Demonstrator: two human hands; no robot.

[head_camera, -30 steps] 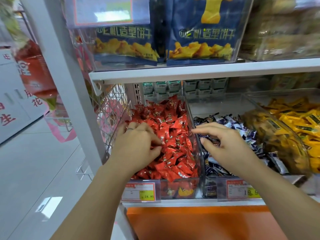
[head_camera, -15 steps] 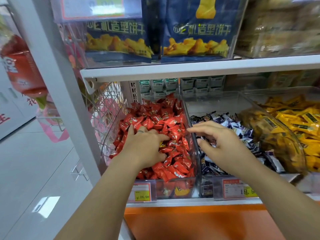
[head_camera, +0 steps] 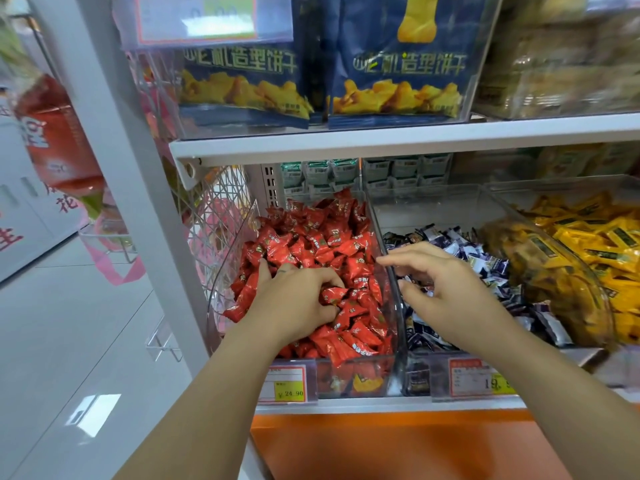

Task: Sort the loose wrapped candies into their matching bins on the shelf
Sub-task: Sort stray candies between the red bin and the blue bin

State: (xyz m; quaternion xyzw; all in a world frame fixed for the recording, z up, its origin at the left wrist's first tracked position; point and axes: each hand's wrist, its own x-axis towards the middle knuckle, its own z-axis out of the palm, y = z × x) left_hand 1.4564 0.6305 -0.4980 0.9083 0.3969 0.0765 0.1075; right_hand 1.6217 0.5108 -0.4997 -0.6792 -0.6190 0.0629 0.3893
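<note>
A clear bin [head_camera: 349,377] on the middle shelf is heaped with red wrapped candies [head_camera: 329,237]. My left hand [head_camera: 294,306] is dug into this pile, its fingers curled round a few red candies near the bin's middle. The neighbouring clear bin [head_camera: 433,206] to the right holds dark blue and white wrapped candies [head_camera: 488,266]. My right hand [head_camera: 443,289] hovers above that bin's left side, beside the divider. Its fingers are spread and gently bent and hold nothing.
A third clear bin [head_camera: 561,271] at the right holds yellow wrapped candies [head_camera: 595,237]. Price tags [head_camera: 285,382] hang on the shelf's front edge. Blue snack bags [head_camera: 401,74] stand on the shelf above. A white upright post [head_camera: 114,161] and open floor lie to the left.
My left hand has pushed further into the red pile and curled its fingers round candies. My right hand has stayed over the blue bin, its fingers spreading a little.
</note>
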